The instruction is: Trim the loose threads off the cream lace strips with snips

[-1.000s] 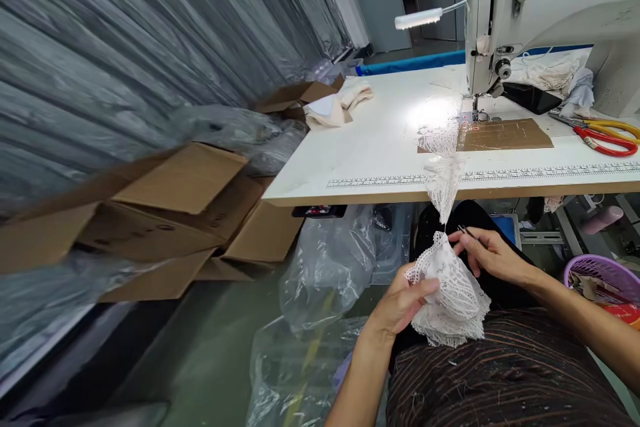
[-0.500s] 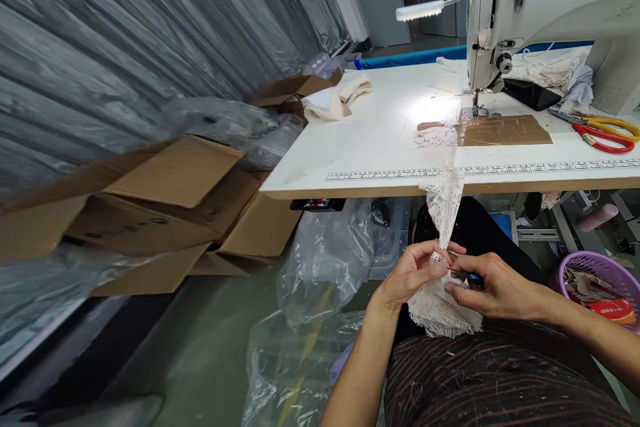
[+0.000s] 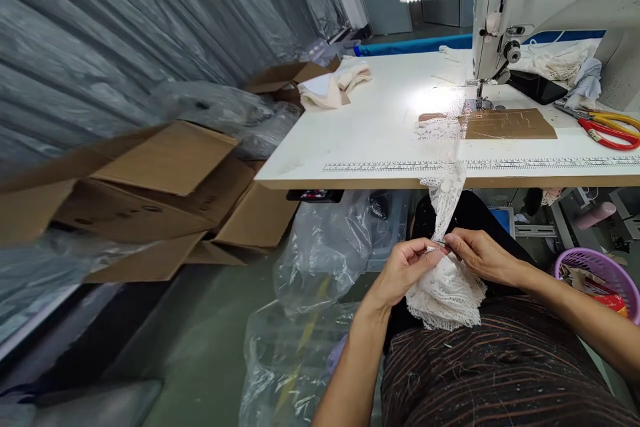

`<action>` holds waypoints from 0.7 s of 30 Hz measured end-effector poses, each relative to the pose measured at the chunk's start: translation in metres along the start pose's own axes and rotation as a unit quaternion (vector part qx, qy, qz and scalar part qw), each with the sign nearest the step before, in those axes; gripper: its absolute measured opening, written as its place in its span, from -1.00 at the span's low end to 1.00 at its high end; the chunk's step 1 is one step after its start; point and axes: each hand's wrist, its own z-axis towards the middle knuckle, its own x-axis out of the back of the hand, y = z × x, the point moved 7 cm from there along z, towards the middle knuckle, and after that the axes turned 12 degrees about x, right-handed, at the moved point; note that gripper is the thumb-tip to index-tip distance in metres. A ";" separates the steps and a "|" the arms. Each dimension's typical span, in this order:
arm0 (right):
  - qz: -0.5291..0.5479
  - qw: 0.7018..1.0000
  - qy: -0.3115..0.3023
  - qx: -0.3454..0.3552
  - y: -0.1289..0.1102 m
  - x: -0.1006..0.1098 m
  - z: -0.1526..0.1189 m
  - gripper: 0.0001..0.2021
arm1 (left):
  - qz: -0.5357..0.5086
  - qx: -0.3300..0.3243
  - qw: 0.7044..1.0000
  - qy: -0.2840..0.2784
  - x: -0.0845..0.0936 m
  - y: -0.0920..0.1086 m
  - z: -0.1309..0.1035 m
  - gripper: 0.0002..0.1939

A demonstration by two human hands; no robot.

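A strip of white lace fabric (image 3: 447,203) runs down from the sewing machine (image 3: 493,20) over the table's front edge to my hands, and its gathered lower part hangs over my lap. My left hand (image 3: 409,270) is closed, pinching the lace between thumb and fingers. Close against it, my right hand (image 3: 483,255) is closed too, its fingertips at the same spot on the lace. A thin dark tool (image 3: 441,243) shows between the fingertips; most of it is hidden by my right hand, so its kind is unclear.
The white table (image 3: 350,127) carries a printed ruler, brown card (image 3: 510,125), red-and-yellow-handled scissors (image 3: 607,128) and folded cream fabric (image 3: 333,87). Open cardboard boxes (image 3: 165,160) stand at left. Clear plastic bags (image 3: 320,247) lie below the table, a purple basket (image 3: 597,260) at right.
My right hand has moved up and turned, so the tool that showed in its fingers is now mostly hidden. My left hand still pinches the lace. The view has shifted slightly.
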 end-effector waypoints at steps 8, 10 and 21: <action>0.002 1.000 0.007 -0.001 0.000 -0.002 -0.003 -0.45 | -0.023 0.007 1.000 0.021 0.002 0.000 -0.001 -0.62; 0.008 1.000 0.000 0.006 -0.004 -0.003 -0.004 -0.46 | -0.025 0.009 0.999 0.020 0.002 0.000 -0.001 -0.62; -0.024 1.000 0.005 0.006 -0.007 0.000 -0.004 -0.55 | -0.052 0.021 0.998 0.033 0.001 0.001 -0.001 -0.64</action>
